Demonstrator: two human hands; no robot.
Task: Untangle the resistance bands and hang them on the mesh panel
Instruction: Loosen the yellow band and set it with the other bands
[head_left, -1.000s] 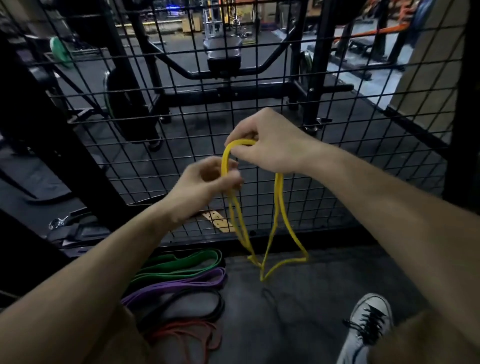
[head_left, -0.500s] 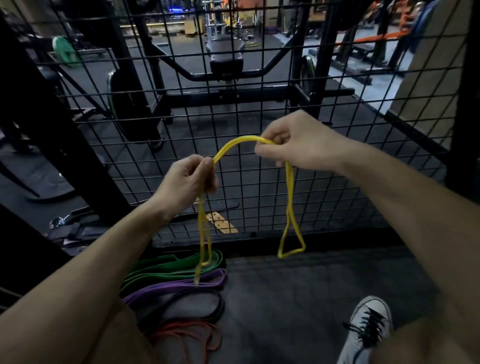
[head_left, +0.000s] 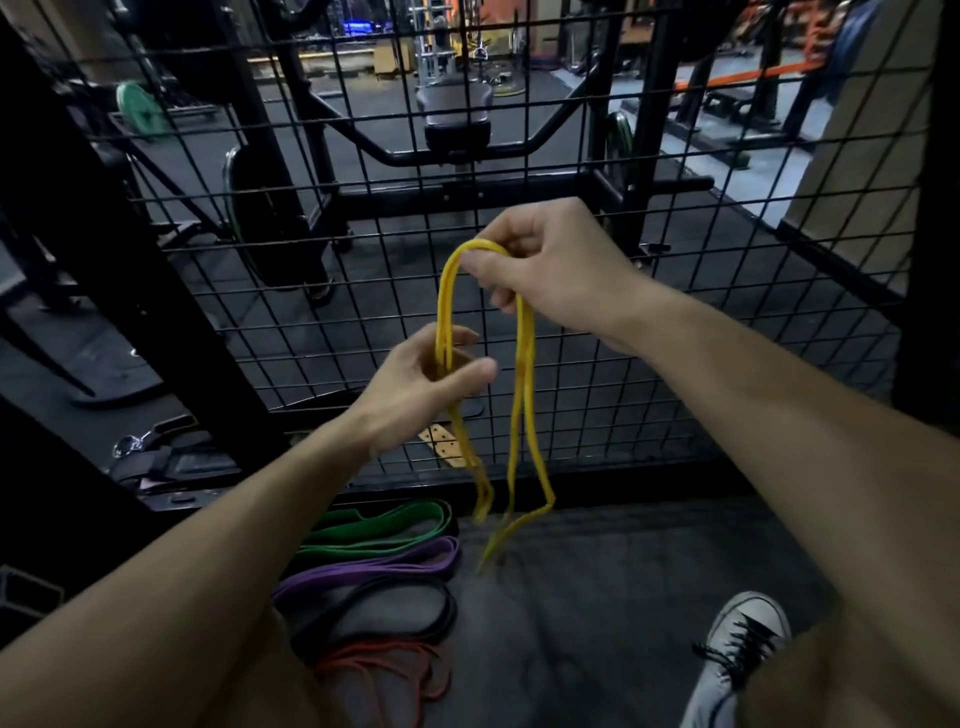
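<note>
Yellow band: doubled, pinched at its top fold by right hand, strands gripped lower by left hand, before mesh panel; nothing visibly hung, green, purple, black, red bands floor-bound.

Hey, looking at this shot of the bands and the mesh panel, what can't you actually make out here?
Head view only:
- Yellow band: its lower ends are motion-blurred, so whether it is still twisted is unclear.
- Right hand: its curled fingers hide the band's top fold.
- Left hand: its palm covers the strands it pinches.
- Red band: partly behind the left forearm.
- Mesh panel: no hooks visible; too dark to tell.
</note>
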